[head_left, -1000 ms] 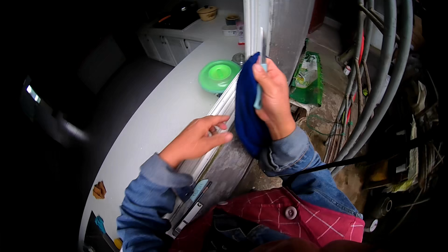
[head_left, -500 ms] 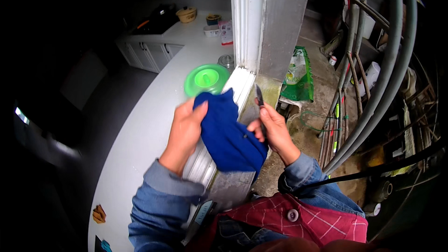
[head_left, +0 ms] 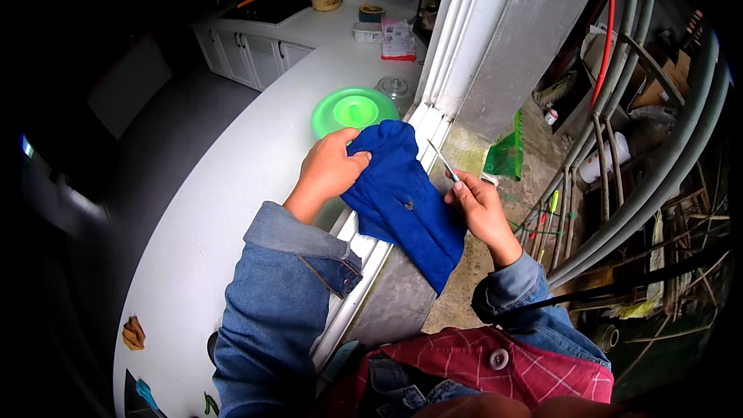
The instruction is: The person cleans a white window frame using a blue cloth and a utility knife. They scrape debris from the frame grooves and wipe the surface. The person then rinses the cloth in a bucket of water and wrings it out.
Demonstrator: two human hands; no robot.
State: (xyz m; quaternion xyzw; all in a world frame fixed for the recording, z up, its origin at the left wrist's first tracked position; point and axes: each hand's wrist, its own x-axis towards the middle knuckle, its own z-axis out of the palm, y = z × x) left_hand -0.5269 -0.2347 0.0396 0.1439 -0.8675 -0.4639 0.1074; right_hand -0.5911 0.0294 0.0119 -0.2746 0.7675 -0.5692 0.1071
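My left hand (head_left: pixel 326 174) grips the upper left edge of a dark blue cloth (head_left: pixel 395 193), which has a dark smudge near its middle and hangs over the white window track (head_left: pixel 364 271). My right hand (head_left: pixel 484 213), at the cloth's right edge, is closed on a small knife (head_left: pixel 443 159), its thin blade pointing up to the left. Just beyond the cloth, a green plastic lid or dish (head_left: pixel 333 108) sits on the curved white counter (head_left: pixel 201 232), beside a clear glass lid (head_left: pixel 393 86).
A stove (head_left: pixel 255 11), cream pot (head_left: pixel 325 0) and containers (head_left: pixel 368 31) stand at the back. A white-framed post (head_left: pixel 515 31) rises ahead. Rightward are bent grey pipes (head_left: pixel 658 186), a green bag (head_left: pixel 503 156) and clutter. A brown crumpled thing (head_left: pixel 133 331) lies at the counter's left.
The blue cloth went from beside the knife in my right hand into my left hand and is now spread lower. My left hand has risen; the knife has dropped and tilted leftward.
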